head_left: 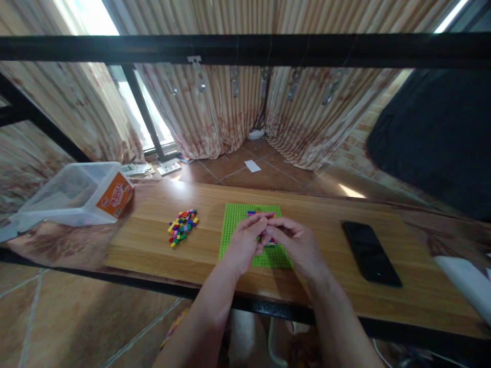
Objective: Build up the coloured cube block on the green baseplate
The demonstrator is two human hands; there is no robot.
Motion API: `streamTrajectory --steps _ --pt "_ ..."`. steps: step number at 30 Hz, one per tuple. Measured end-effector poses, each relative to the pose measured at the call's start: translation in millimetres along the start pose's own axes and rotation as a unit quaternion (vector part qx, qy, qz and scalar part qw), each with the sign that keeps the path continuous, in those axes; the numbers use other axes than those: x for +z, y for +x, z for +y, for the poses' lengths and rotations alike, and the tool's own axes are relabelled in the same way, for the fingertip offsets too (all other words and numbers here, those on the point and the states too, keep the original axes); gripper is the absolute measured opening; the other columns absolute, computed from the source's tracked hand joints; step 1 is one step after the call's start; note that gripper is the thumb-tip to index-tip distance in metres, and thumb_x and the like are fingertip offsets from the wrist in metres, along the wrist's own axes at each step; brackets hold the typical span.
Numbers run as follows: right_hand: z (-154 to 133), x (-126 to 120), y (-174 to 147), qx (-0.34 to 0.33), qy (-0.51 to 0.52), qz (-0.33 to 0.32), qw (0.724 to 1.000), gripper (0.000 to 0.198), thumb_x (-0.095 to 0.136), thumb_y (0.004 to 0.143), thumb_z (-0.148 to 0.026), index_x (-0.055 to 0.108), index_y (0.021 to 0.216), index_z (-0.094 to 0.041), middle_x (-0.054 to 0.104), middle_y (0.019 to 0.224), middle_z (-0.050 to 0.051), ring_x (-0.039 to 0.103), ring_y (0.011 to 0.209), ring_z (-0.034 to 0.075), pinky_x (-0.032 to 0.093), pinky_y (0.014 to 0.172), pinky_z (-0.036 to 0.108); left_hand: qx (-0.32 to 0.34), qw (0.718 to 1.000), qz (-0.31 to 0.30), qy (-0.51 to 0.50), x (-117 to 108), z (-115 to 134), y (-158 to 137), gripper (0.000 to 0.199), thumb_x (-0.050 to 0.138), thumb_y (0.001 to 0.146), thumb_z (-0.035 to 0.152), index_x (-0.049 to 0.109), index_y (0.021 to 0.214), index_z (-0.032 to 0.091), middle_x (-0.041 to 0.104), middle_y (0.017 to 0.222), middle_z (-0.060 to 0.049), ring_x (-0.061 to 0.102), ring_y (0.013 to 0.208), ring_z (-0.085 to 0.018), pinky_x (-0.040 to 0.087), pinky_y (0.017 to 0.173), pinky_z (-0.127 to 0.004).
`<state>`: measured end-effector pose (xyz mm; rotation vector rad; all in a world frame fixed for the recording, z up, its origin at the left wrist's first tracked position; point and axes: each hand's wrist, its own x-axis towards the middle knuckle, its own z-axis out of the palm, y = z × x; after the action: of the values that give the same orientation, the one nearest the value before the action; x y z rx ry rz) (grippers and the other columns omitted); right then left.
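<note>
Both of my hands meet over a green studded baseplate [230,225] on the wooden table. My left hand [247,240] has its fingers curled and thumb pressed inward; what it pinches is hidden. The fingertips of my right hand [293,240] touch those of the left, also closed, around something too small to name. Under and behind the fingers, coloured building bricks [252,212] on the plate show in part. To the left lies a loose pile of small building bricks [184,226] in yellow, red, green, purple and other colours.
A black phone [371,253] lies on the right of the wooden table [146,240]. At the left end, a clear plastic bin [76,191] with an orange label rests on its side. A black metal bar [245,49] with hanging hooks crosses above, before striped curtains.
</note>
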<state>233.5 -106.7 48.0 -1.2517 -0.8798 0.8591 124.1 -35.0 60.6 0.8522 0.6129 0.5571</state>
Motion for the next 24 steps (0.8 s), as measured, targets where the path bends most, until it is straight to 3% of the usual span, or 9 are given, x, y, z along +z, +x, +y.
streamTrajectory --steps 10,15,19,24 --pt "0.2 -2.1 -1.8 0.007 -0.008 -0.01 1.0 0.012 0.073 0.08 -0.032 0.077 0.087 -0.023 0.074 0.069 -0.001 0.069 0.064 0.015 0.054 0.068 0.029 -0.002 0.999 0.032 0.028 -0.1 -2.1 1.9 0.034 0.071 0.08 0.039 0.073 0.102 0.013 0.043 0.053 0.006 0.027 0.041 -0.003 0.013 0.04 -0.017" --pt "0.1 -5.4 -0.3 0.004 -0.056 -0.007 0.998 0.013 0.076 0.076 -0.034 0.076 0.078 -0.022 0.075 0.073 0.001 0.067 0.068 0.015 0.053 0.07 0.028 0.03 0.998 0.032 0.042 2.1 -3.0 2.5 0.027 0.072 0.079 0.036 0.073 0.093 0.013 0.051 0.058 0.004 0.029 0.044 -0.002 0.018 0.042 -0.018" --pt "-4.9 -6.8 -1.0 -0.003 -0.073 -0.027 0.997 0.014 0.074 0.079 -0.035 0.075 0.074 -0.022 0.073 0.071 0.0 0.066 0.069 0.015 0.051 0.07 0.028 0.036 0.997 0.02 0.064 3.4 -3.4 2.6 0.026 0.071 0.08 0.039 0.072 0.085 0.013 0.046 0.053 0.005 0.029 0.044 -0.003 0.019 0.042 -0.018" --pt "-8.3 -9.5 -2.1 0.003 -0.108 0.012 0.994 0.019 0.072 0.077 -0.038 0.072 0.073 -0.02 0.068 0.065 0.0 0.057 0.058 0.013 0.044 0.056 0.026 0.035 0.996 0.033 0.078 2.5 -2.4 3.3 0.027 0.066 0.084 0.04 0.07 0.082 0.013 0.042 0.048 0.006 0.026 0.042 -0.004 0.014 0.042 -0.019"
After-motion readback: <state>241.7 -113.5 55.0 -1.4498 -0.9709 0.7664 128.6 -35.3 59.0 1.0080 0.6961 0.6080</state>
